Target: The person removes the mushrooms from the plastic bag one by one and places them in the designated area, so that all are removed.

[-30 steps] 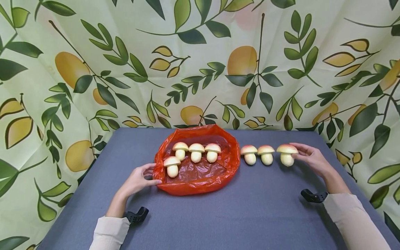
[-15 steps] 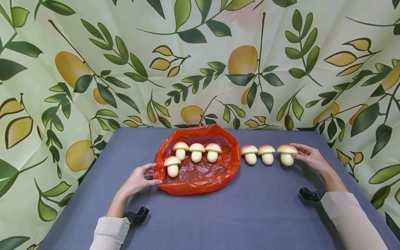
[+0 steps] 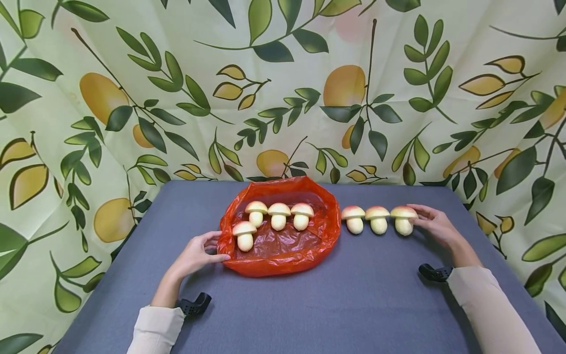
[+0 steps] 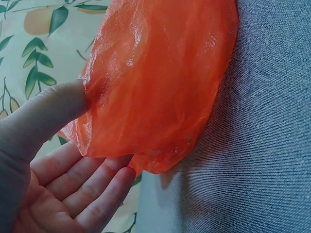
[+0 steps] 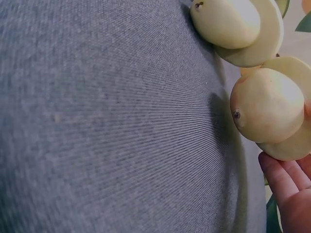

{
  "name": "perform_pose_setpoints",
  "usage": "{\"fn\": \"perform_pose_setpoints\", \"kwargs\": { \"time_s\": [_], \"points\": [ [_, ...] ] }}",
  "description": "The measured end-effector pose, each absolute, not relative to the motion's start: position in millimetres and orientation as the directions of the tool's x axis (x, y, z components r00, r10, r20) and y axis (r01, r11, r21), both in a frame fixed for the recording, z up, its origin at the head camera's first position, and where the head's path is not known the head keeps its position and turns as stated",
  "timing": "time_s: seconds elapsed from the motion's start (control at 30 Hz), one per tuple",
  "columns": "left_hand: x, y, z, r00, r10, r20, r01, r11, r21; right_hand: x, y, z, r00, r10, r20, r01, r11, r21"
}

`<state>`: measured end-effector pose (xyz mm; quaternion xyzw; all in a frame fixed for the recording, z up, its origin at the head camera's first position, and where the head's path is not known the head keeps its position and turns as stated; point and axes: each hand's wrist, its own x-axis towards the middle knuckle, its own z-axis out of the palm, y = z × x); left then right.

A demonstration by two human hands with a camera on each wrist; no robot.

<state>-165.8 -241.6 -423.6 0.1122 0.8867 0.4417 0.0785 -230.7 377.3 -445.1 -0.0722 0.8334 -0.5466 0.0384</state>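
Note:
On the left, my left hand [image 3: 194, 255] holds the side of a red plastic bag [image 3: 278, 268], thumb in front and fingers behind the film. The bag lies with its mouth spread wide, and several toy mushrooms [image 3: 278, 216] with pale stems and yellow-red caps are inside. To its right, two more mushrooms [image 3: 377, 219] stand in a row on the table. At the row's right end my right hand [image 3: 435, 225] grips a third mushroom [image 3: 403, 220] by its right side. In the right wrist view, fingers [image 5: 279, 177] touch the cap's edge; the thumb is mostly out of frame.
A grey-blue cloth covers the table [image 3: 309, 314]. Behind and at both sides hangs a curtain [image 3: 283, 98] printed with leaves and fruit. Each wrist wears a black camera mount, such as the right one [image 3: 435, 273].
My right hand has shifted slightly left with the mushroom, bringing it closer to the other two in the row. The left hand and bag stay put.

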Motion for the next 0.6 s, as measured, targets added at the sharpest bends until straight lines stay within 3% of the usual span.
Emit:
{"fn": "perform_pose_setpoints", "kwargs": {
  "time_s": [0.6],
  "points": [
    [-164.2,-239.8,-420.7,-0.960,0.276,-0.041,0.132,0.579,0.804,-235.9,373.9,-453.0,-0.991,-0.131,-0.042,-0.019,0.435,-0.900]
  ]
}}
